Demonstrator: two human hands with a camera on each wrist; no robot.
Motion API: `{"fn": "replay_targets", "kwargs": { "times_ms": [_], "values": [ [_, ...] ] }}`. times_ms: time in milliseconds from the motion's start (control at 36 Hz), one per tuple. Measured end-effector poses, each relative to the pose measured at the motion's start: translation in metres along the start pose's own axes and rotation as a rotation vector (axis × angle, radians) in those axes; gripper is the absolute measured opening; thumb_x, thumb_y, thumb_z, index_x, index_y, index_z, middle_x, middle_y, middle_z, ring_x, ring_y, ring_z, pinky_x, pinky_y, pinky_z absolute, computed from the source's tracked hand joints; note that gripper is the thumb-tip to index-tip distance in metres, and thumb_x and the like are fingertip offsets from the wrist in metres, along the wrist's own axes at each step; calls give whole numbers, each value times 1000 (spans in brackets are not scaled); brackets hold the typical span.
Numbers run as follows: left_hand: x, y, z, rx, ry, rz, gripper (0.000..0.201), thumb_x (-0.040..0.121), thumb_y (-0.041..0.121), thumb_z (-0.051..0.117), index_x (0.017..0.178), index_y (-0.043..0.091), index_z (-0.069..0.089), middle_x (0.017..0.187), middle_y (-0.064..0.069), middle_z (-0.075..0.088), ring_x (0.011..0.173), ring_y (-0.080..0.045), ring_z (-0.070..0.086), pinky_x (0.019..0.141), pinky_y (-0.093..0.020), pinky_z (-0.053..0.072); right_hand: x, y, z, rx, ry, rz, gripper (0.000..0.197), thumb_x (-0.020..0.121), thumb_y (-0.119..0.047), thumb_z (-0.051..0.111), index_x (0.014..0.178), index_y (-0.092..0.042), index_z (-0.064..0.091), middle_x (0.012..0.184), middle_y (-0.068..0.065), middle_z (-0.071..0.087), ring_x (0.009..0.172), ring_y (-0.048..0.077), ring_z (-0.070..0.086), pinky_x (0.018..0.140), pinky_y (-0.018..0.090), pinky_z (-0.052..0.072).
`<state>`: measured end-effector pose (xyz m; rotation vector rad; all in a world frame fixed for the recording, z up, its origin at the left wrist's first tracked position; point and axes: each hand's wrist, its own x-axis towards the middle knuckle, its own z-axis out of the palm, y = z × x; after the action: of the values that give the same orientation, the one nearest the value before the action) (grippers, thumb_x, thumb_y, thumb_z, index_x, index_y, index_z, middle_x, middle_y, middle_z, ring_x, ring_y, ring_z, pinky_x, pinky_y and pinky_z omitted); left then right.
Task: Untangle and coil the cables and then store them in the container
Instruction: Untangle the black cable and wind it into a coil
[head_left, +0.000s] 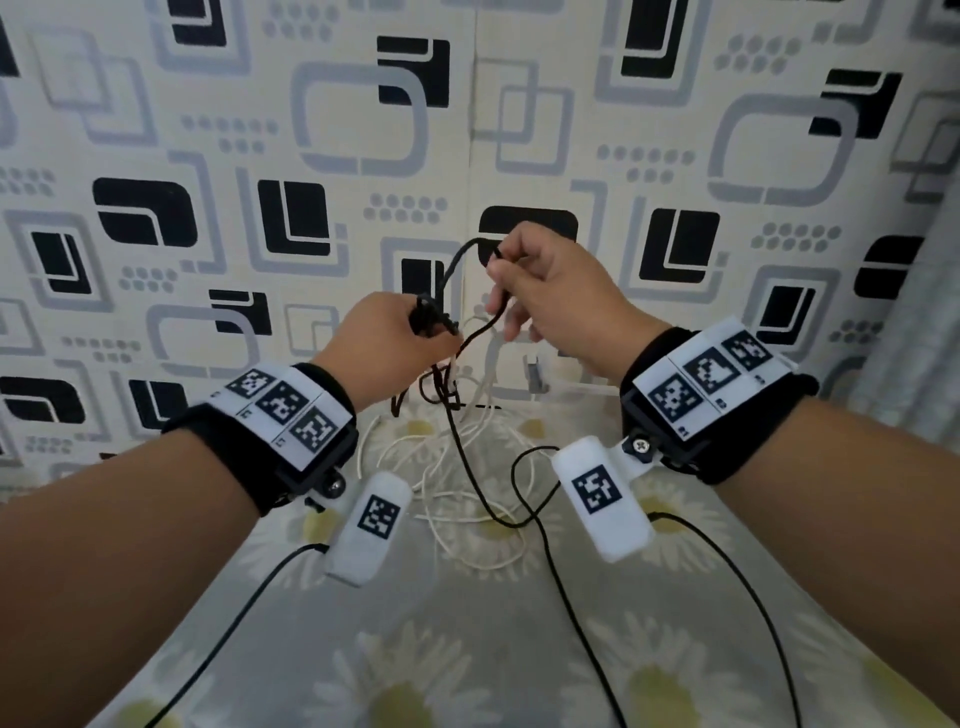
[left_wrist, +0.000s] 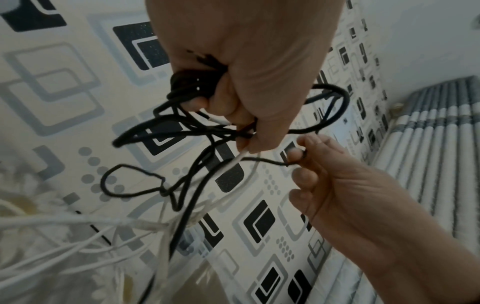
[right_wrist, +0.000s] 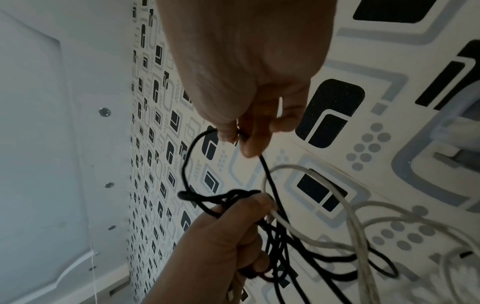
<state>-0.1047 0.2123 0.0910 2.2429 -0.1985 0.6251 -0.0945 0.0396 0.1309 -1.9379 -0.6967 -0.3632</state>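
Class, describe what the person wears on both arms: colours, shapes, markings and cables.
Each bare forearm carries a black wrist strap topped with a white plate of three black square tags. A white tagged camera block hangs below each wrist, trailing a thin black cable. No sleeves.

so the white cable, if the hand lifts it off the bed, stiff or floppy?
Probably floppy: the white cable lies in loose overlapping loops on the bedsheet. It likely drags the black cable along, since strands cross where the left hand grips both. It looks thin, so probably light.
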Motion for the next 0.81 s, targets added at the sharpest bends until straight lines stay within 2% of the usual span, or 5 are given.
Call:
{"fn": "replay_targets", "kwargs": {
  "times_ms": [222, 389, 528, 667, 806],
  "values": [
    [15, -33, -10, 178, -7, -143, 28, 87, 26, 64, 72, 5, 55, 63, -6, 51, 56, -18, 46, 52, -29, 35, 4, 9, -23, -249, 192, -76, 8, 93, -22, 61, 88, -19, 66, 64, -4, 53, 65, 11, 55, 61, 21, 43],
    [24, -47, -13, 479, -9, -79, 24, 88, 25, 56, 71, 7, 54, 65, -5, 55, 57, -19, 51, 49, -28, 34, -7, 10, -22, -37, -89, -11, 10, 94, -12, 60, 96, -3, 65, 65, 7, 47, 45, 3, 45, 61, 28, 58],
    [24, -54, -15, 725, 6, -73, 19, 88, 25, 53, 73, 15, 47, 71, -2, 54, 68, -25, 55, 58, -30, 39, -3, 8, -35, -716, -247, -19, 18, 96, -28, 57, 98, -16, 70, 76, -15, 53, 65, 1, 50, 62, 20, 39],
    [25, -55, -10, 835, -22, -90, 21, 85, 26, 56, 70, 17, 46, 71, -1, 50, 70, -26, 56, 59, -29, 41, -2, 9, -37, -1206, -415, 134, 50, 92, -58, 48, 92, -12, 69, 86, 1, 63, 80, 18, 58, 61, 29, 40],
    [30, -67, -14, 701, -59, -26, 33, 91, 39, 55, 68, 18, 44, 74, -2, 54, 76, -26, 57, 63, -32, 42, -12, 23, -33, -473, -508, 408, 61, 88, -68, 41, 95, -15, 71, 73, 2, 63, 66, 19, 67, 69, 31, 52]
  ]
}}
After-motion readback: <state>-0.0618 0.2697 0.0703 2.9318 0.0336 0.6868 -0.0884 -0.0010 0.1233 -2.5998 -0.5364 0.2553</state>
